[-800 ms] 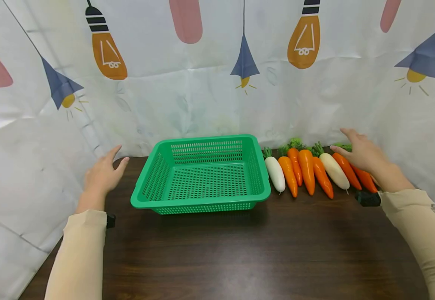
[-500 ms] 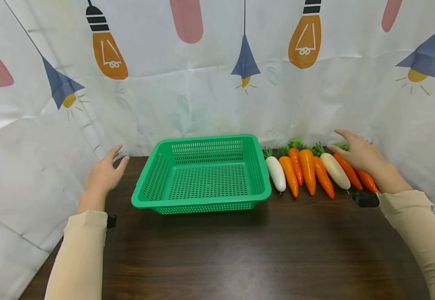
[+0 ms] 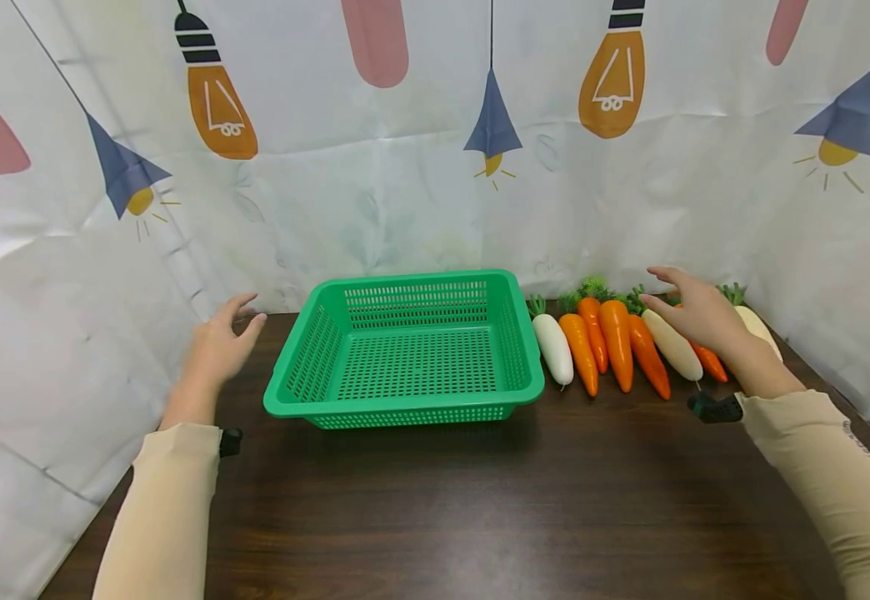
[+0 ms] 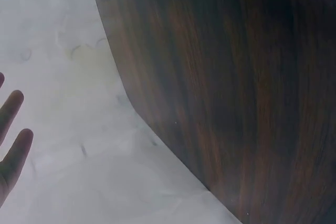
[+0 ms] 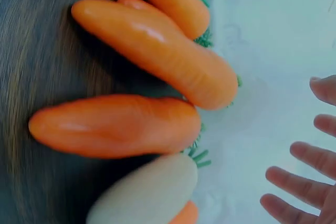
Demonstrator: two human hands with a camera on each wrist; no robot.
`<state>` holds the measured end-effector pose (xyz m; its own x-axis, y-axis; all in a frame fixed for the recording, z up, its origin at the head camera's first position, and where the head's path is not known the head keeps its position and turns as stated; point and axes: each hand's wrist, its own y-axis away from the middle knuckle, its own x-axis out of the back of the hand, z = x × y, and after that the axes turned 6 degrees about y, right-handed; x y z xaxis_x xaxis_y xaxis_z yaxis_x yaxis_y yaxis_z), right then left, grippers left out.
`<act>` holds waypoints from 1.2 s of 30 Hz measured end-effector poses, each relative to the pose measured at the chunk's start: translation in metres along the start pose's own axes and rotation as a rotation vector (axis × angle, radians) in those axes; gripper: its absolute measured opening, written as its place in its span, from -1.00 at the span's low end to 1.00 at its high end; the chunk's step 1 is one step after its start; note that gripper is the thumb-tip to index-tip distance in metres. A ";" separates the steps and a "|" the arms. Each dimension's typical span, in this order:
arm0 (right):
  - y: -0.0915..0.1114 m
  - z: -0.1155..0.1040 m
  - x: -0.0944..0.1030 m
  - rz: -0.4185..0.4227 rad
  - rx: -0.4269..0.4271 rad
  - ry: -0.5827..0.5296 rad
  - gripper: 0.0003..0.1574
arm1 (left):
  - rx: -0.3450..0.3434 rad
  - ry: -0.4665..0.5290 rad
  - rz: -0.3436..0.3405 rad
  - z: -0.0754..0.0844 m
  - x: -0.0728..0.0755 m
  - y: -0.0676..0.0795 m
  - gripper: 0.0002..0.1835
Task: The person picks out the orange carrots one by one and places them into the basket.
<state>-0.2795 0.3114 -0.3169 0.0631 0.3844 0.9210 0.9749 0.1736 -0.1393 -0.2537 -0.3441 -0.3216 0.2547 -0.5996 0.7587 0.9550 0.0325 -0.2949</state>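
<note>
Where our right hand (image 3: 701, 315) hovers, a cream-white radish (image 3: 672, 346) lies just below the thumb, on the surface (image 3: 435, 508), with its leafy end away from us. Beside it, partly hidden under the same hand, is an orange carrot (image 3: 711, 363); another pale radish (image 3: 761, 329) shows on the outer side of our right wrist. Inward from that hand, toward the left one, the row carries on through more orange carrots (image 3: 615, 343) to a smaller white radish (image 3: 553, 350), next to the green basket (image 3: 405, 406), which sits between our hands. Our left hand (image 3: 217, 346) hangs just beyond the basket's far side from the row, thumb parted from the fingers. Both hands are well apart and hold nothing; the right wrist view shows those fingers extended and spaced, off the vegetables. We judge the step in hand to be a reach, short of any grip. Taking hold would call for settling on one vegetable, lowering the right palm and curling fingers and thumb around its body, minding close neighbours that could roll.
</note>
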 end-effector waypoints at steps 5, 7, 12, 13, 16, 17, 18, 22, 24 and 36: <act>0.002 -0.005 -0.005 0.015 0.003 -0.063 -0.04 | -0.015 0.066 0.008 0.003 -0.003 0.000 -0.36; 0.003 -0.005 -0.008 0.018 -0.003 -0.082 -0.05 | -0.015 0.086 0.007 0.004 -0.005 0.000 -0.37; 0.007 -0.005 -0.020 0.053 -0.010 -0.133 -0.13 | -0.024 0.167 -0.014 0.007 -0.010 0.000 -0.38; 0.007 -0.005 -0.023 0.059 -0.006 -0.141 -0.15 | -0.027 0.189 -0.020 0.008 -0.011 0.000 -0.39; 0.006 -0.005 -0.031 0.065 0.007 -0.161 -0.18 | -0.036 0.229 -0.032 0.007 -0.013 0.002 -0.42; 0.006 -0.005 -0.034 0.063 0.007 -0.165 -0.18 | -0.040 0.232 -0.032 0.007 -0.014 0.003 -0.43; 0.005 -0.005 -0.036 0.061 0.005 -0.169 -0.18 | -0.044 0.232 -0.031 0.006 -0.015 0.004 -0.44; 0.003 -0.008 -0.044 0.047 -0.033 -0.162 -0.14 | -0.053 0.221 -0.032 0.004 -0.018 0.006 -0.45; 0.002 -0.009 -0.047 0.042 -0.050 -0.138 -0.12 | -0.048 0.223 -0.043 0.002 -0.019 0.006 -0.43; -0.009 -0.014 -0.064 -0.011 -0.084 -0.031 0.00 | -0.013 0.288 -0.161 -0.006 -0.026 0.006 -0.37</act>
<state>-0.2897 0.2730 -0.3696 0.0467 0.4114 0.9103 0.9901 0.1015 -0.0967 -0.2552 -0.3332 -0.3461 0.0454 -0.7980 0.6010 0.9769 -0.0904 -0.1938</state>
